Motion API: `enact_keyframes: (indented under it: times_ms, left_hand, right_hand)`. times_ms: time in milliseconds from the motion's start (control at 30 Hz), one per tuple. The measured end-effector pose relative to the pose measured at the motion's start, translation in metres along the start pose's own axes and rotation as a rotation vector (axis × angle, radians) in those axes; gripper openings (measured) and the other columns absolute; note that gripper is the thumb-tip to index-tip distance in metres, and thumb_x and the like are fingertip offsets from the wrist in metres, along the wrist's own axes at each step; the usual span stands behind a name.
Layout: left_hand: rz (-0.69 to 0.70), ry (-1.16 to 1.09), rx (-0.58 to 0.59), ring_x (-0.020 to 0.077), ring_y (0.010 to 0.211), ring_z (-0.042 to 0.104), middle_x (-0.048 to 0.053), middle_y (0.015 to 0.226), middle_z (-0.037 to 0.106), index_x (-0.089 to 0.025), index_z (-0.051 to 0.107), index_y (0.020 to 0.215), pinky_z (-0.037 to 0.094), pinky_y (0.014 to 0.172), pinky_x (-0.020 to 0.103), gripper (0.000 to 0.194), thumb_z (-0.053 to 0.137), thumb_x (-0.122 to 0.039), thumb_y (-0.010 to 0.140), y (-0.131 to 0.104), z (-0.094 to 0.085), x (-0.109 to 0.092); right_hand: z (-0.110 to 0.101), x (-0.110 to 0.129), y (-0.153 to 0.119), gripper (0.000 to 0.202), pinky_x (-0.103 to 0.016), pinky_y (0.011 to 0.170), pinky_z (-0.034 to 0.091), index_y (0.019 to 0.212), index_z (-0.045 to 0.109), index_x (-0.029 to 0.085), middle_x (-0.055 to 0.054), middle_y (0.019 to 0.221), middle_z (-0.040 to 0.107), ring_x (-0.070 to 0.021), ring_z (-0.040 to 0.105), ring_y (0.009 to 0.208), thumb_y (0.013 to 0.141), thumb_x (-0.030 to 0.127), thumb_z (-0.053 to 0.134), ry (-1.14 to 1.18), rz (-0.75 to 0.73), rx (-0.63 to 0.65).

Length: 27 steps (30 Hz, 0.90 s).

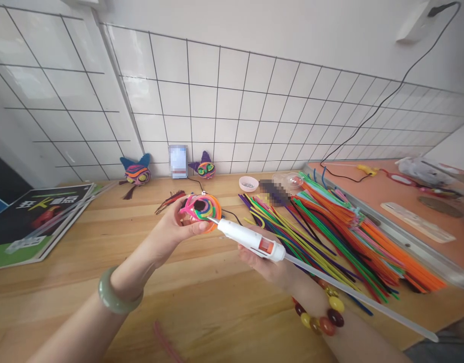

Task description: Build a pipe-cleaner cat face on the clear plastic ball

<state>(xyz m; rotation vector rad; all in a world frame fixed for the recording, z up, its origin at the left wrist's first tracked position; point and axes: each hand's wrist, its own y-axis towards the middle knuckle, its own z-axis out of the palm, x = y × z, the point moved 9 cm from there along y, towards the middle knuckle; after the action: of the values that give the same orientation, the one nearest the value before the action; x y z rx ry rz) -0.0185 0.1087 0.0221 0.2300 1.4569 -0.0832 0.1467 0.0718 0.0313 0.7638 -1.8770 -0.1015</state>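
My left hand is closed around a round craft piece wound with pink, orange, green and blue pipe cleaners, with a dark round spot in its middle. In my right hand is a white hot glue gun, its metal nozzle pointing left and meeting or nearly meeting the edge of the craft piece. From the gun's back end a long clear glue stick sticks out toward the lower right. Most of my right fingers are hidden under the gun.
Bundles of coloured pipe cleaners cover the right side of the wooden table. Two finished-looking eared figures and a phone lean by the tiled wall. A pink bowl stands behind; a black-green board lies left.
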Motion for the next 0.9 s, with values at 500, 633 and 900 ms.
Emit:
enact_keyframes:
  times_ms: [500, 633, 900]
  left_hand:
    - [0.005, -0.005, 0.043, 0.0252, 0.102, 0.058, 0.007, 0.106, 0.064, -0.024, 0.052, 0.114, 0.047, 0.087, 0.039, 0.055, 0.076, -0.025, 0.064, -0.0011, 0.0078, -0.0043]
    - [0.002, -0.013, 0.043, 0.0259, 0.103, 0.058, 0.007, 0.110, 0.063, -0.023, 0.052, 0.114, 0.047, 0.088, 0.040, 0.055, 0.076, -0.025, 0.064, -0.0007, 0.0082, -0.0048]
    - [0.003, -0.010, 0.053, 0.0261, 0.104, 0.057, 0.007, 0.112, 0.061, -0.024, 0.051, 0.116, 0.046, 0.090, 0.042, 0.056, 0.075, -0.025, 0.066, -0.0009, 0.0087, -0.0049]
  right_hand:
    - [0.0016, -0.0034, -0.0006, 0.020, -0.026, 0.055, 0.038, 0.075, 0.046, 0.019, 0.002, 0.066, 0.045, -0.0123, 0.044, 0.058, 0.081, 0.035, 0.057, 0.005, 0.040, 0.027]
    - [0.0002, -0.0052, -0.0010, 0.022, -0.026, 0.054, 0.037, 0.072, 0.045, 0.019, 0.003, 0.063, 0.044, -0.0118, 0.043, 0.056, 0.081, 0.035, 0.057, -0.001, 0.029, 0.018]
    - [-0.0023, -0.0025, -0.0007, 0.020, -0.025, 0.053, 0.037, 0.071, 0.045, 0.020, 0.003, 0.062, 0.043, -0.0118, 0.043, 0.056, 0.080, 0.033, 0.057, -0.013, 0.022, 0.009]
